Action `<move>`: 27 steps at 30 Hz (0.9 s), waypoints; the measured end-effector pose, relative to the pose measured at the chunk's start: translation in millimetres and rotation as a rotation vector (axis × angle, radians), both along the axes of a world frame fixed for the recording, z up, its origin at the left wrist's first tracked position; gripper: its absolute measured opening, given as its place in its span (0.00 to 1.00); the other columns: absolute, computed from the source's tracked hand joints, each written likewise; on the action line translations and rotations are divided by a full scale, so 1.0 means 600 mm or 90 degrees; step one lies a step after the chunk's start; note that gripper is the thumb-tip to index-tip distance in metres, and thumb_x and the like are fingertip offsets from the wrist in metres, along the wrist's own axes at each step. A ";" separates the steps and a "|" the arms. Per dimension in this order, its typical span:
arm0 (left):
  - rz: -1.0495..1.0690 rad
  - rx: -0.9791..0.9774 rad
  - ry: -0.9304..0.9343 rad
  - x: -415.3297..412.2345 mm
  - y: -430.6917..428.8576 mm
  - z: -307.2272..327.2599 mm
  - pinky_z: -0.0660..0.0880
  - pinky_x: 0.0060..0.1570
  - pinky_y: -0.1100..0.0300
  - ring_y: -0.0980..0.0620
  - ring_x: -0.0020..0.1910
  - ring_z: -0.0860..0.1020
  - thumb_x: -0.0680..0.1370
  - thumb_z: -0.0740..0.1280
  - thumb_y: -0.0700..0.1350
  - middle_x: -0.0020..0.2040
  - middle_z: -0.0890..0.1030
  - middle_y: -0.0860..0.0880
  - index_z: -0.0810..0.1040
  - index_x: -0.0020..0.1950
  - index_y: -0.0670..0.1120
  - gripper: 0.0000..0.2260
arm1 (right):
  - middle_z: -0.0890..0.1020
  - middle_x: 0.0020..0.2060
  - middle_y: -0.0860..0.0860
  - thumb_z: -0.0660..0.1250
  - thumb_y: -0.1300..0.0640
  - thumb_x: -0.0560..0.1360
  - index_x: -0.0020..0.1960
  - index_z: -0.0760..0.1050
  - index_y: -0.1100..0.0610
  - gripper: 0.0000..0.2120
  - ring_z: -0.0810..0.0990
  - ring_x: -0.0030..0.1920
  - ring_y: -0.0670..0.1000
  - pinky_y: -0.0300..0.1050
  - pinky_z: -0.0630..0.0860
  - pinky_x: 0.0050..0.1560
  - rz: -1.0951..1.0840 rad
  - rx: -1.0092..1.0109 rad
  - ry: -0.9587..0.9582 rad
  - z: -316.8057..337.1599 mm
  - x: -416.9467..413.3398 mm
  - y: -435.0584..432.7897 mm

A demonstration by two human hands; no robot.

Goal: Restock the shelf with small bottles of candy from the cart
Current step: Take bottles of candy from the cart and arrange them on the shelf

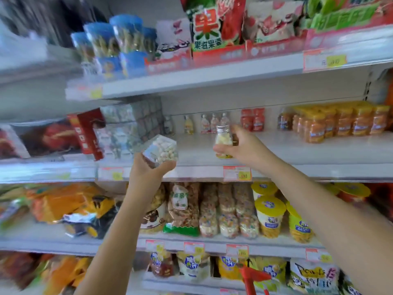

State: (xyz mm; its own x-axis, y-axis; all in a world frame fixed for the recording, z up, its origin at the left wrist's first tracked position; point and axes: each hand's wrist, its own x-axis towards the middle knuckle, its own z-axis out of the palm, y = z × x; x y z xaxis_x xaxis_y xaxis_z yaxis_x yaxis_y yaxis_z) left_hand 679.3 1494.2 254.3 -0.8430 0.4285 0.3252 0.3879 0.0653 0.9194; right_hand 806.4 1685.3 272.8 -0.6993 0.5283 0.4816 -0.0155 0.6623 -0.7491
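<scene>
My right hand (244, 145) grips a small clear candy bottle (223, 136) with a silver cap and yellow-white sweets, held upright just above the front of the middle shelf (297, 150). My left hand (148, 169) holds a clear square container of white candy (161, 150), tilted, at the shelf's front edge to the left. Several small candy bottles (209, 123) stand in a row at the back of the same shelf. The cart shows only as a red handle (253, 277) at the bottom.
Red bottles (253, 120) and orange jars (338, 122) fill the middle shelf's right side; a red box (91, 133) and clear packs stand to the left. Snack bags and yellow-lidded cups (270, 213) sit on the shelf below. Price tags (237, 173) line the shelf edges.
</scene>
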 end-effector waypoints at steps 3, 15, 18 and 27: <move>0.098 0.023 0.065 -0.062 -0.018 0.012 0.72 0.40 0.57 0.45 0.45 0.75 0.70 0.75 0.50 0.47 0.75 0.46 0.68 0.55 0.44 0.22 | 0.80 0.55 0.49 0.73 0.51 0.72 0.65 0.70 0.54 0.25 0.78 0.51 0.46 0.38 0.71 0.47 0.008 0.033 -0.035 0.008 -0.089 0.009; 0.260 0.081 0.195 -0.204 0.003 0.039 0.68 0.50 0.60 0.53 0.55 0.71 0.70 0.74 0.54 0.58 0.72 0.51 0.68 0.66 0.49 0.28 | 0.78 0.59 0.56 0.70 0.47 0.73 0.65 0.67 0.60 0.28 0.77 0.56 0.55 0.42 0.70 0.47 -0.033 0.096 -0.176 -0.032 -0.293 0.024; 0.283 0.125 0.196 -0.215 0.022 0.050 0.67 0.56 0.60 0.54 0.62 0.68 0.71 0.73 0.56 0.65 0.68 0.51 0.67 0.70 0.51 0.30 | 0.79 0.57 0.54 0.70 0.45 0.73 0.65 0.66 0.58 0.28 0.78 0.53 0.54 0.45 0.74 0.48 -0.034 0.110 -0.168 -0.039 -0.292 0.029; 0.257 0.266 0.155 -0.213 0.062 0.065 0.63 0.57 0.68 0.61 0.60 0.68 0.71 0.74 0.52 0.62 0.72 0.56 0.68 0.68 0.51 0.29 | 0.79 0.55 0.54 0.69 0.44 0.73 0.64 0.66 0.58 0.27 0.77 0.49 0.53 0.47 0.75 0.48 -0.047 0.111 -0.157 -0.038 -0.291 0.025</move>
